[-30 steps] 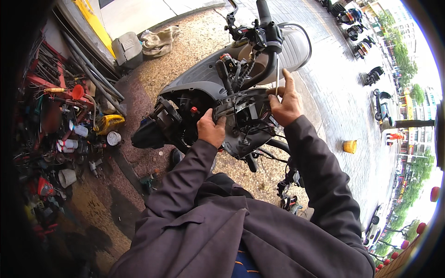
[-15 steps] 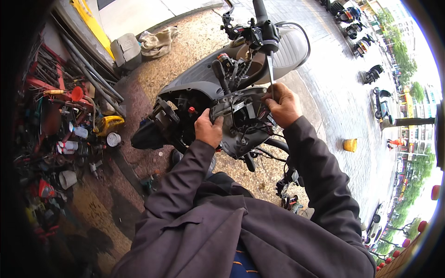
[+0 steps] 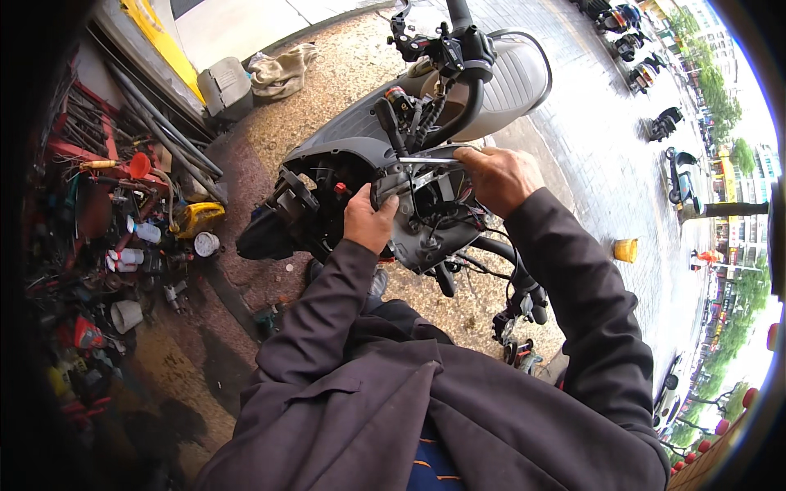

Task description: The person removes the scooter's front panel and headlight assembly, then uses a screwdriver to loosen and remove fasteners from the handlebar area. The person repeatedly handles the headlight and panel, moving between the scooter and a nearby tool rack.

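A partly stripped scooter stands before me, its front end opened up with wires and dark parts exposed. My left hand is closed on the edge of its grey front housing, the thumb resting on top. In my closed right hand is a slim silver metal tool. The tool lies nearly level, its far end at the top of the housing beside a black lever-like part. Whether it is a wrench or a screwdriver I cannot tell; my fingers hide its other end.
The handlebar rises just beyond my right hand. Tools, bottles and a yellow jug crowd the floor at left, near black hoses. A yellow bucket stands on the pavement at right, with parked scooters farther off.
The silver tool has swung from pointing up toward the handlebar to lying level, pointing left over the housing. My right hand has turned with it; my left hand keeps its hold.
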`<state>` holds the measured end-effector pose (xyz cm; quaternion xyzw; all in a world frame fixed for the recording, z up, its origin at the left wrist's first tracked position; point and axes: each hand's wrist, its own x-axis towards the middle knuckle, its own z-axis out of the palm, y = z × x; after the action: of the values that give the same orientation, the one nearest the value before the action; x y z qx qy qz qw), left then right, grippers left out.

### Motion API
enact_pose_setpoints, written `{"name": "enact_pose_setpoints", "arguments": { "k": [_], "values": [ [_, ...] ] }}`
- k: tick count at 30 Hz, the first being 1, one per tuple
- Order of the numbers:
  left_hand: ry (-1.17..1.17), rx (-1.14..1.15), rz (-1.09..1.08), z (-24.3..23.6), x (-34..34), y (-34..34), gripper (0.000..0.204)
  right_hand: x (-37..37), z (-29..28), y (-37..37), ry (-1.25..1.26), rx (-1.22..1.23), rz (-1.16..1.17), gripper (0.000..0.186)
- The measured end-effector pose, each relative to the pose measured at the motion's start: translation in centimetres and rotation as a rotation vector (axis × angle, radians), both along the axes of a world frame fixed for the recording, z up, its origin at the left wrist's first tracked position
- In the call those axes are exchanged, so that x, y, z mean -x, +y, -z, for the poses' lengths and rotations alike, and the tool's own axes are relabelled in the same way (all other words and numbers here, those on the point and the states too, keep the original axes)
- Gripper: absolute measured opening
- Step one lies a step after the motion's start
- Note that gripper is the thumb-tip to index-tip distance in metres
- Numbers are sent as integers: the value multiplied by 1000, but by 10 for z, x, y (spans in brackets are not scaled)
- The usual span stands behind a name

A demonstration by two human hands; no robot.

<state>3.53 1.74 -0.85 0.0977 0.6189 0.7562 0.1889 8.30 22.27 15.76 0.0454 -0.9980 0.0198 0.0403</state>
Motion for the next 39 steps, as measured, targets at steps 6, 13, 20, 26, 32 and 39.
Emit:
{"name": "enact_pose_setpoints", "arguments": {
  "k": [6,13,20,26,32,39],
  "values": [
    [141,268,-53,-1,5,1,24,-4,-4,11,-115,-98,-142,13],
    [170,285,-52,-7,2,1,23,-6,-3,-2,-24,415,84,14],
    [183,339,-41,-16,2,-1,25,-4,-8,-19,-34,526,402,21],
    [241,257,-110,-16,-1,1,23,-5,1,-18,-101,648,548,21],
    [275,198,-108,-10,0,2,21,-15,21,-4,76,454,145,27],
    [-24,52,81,-20,8,-10,23,-16,32,-1,137,553,211,21]
  ]
}}
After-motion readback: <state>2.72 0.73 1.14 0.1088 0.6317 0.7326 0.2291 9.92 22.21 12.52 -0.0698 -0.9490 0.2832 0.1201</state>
